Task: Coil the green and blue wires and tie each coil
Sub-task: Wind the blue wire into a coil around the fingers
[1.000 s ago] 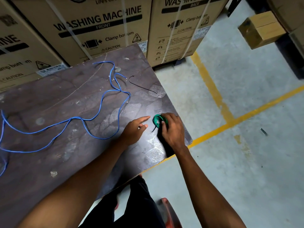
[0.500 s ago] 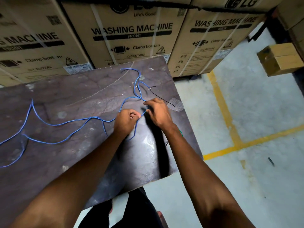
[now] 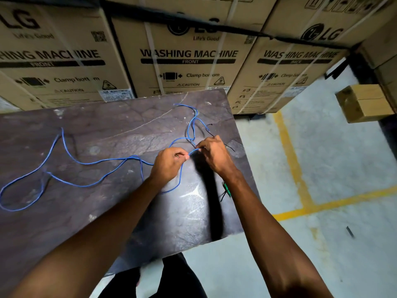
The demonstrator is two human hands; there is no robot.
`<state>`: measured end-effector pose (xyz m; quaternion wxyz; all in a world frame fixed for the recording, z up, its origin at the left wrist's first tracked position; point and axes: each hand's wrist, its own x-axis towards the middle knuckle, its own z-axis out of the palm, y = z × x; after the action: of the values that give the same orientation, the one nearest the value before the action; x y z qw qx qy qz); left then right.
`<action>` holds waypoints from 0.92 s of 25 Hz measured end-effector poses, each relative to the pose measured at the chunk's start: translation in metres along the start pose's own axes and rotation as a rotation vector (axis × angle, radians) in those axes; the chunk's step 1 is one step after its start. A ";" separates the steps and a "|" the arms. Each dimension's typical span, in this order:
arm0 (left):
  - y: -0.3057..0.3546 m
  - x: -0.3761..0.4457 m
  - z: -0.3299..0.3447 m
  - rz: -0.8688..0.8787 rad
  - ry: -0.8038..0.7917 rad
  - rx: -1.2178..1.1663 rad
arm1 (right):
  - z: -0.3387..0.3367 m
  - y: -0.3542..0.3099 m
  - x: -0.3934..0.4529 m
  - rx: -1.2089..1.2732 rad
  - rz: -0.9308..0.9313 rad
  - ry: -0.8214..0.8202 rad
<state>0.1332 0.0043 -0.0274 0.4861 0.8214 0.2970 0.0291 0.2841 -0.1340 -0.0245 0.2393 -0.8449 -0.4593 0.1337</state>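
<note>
**Hands close on the blue wire; green coil sits done near the table edge**

Both hands are pinched on the blue wire (image 3: pixel 90 162): the left hand (image 3: pixel 169 163) curled into a loose fist around it, the right hand (image 3: pixel 211 152) nipping a short stretch between thumb and fingertip, just beside the left. From where I stand, this looks like the start of the second coil. The green wire (image 3: pixel 226 188) lies bundled on the table (image 3: pixel 64 222), mostly hidden behind the right forearm, so I can't say for sure whether its tie is finished. The blue one sprawls in loose loops toward the left, uncoiled. Next, I'd guess, the right hand has to draw slack through and lay the first loop over the left, keeping the turns even. A thin black tie (image 3: pixel 214 135) rests just past the right knuckles, partly covered. Which end of the wire is being held, I can't make out.
</note>
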 end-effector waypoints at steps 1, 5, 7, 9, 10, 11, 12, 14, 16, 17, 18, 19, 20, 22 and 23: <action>0.005 -0.003 -0.017 0.032 0.024 -0.014 | -0.006 -0.003 0.002 0.000 -0.016 0.017; 0.014 -0.019 -0.085 0.116 0.053 -0.036 | -0.025 -0.039 0.011 0.123 0.045 0.022; 0.016 -0.031 -0.115 0.154 0.088 -0.051 | -0.022 -0.069 0.017 0.154 0.028 -0.015; 0.017 -0.042 -0.146 0.171 0.168 -0.067 | -0.020 -0.093 0.020 0.196 0.025 -0.011; 0.013 -0.047 -0.162 0.163 0.210 -0.079 | -0.020 -0.103 0.020 0.219 0.031 0.005; 0.008 -0.054 -0.179 0.154 0.246 -0.082 | -0.020 -0.110 0.020 0.239 0.049 0.015; 0.001 -0.059 -0.196 0.146 0.277 -0.084 | -0.019 -0.114 0.020 0.256 0.067 0.019; -0.014 -0.071 -0.226 0.133 0.327 -0.101 | -0.020 -0.124 0.022 0.287 0.103 0.024; -0.028 -0.083 -0.251 0.118 0.357 -0.086 | -0.021 -0.141 0.024 0.310 0.121 0.052; -0.034 -0.087 -0.259 0.110 0.367 -0.069 | -0.023 -0.150 0.027 0.332 0.132 0.060; -0.039 -0.091 -0.266 0.095 0.381 -0.058 | -0.023 -0.156 0.031 0.352 0.143 0.064; -0.041 -0.095 -0.274 0.079 0.410 -0.052 | -0.024 -0.165 0.033 0.356 0.150 0.061; -0.043 -0.098 -0.282 0.066 0.447 -0.051 | -0.025 -0.172 0.034 0.341 0.162 0.045; -0.050 -0.101 -0.302 0.035 0.548 -0.110 | -0.029 -0.178 0.032 0.277 0.185 0.015; -0.055 -0.102 -0.314 0.015 0.598 -0.154 | -0.032 -0.180 0.029 0.296 0.199 0.021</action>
<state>-0.0818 0.2163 0.1177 0.4376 0.7394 0.4178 0.2954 0.1861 -0.0351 0.0968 0.3512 -0.8432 -0.3461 0.2141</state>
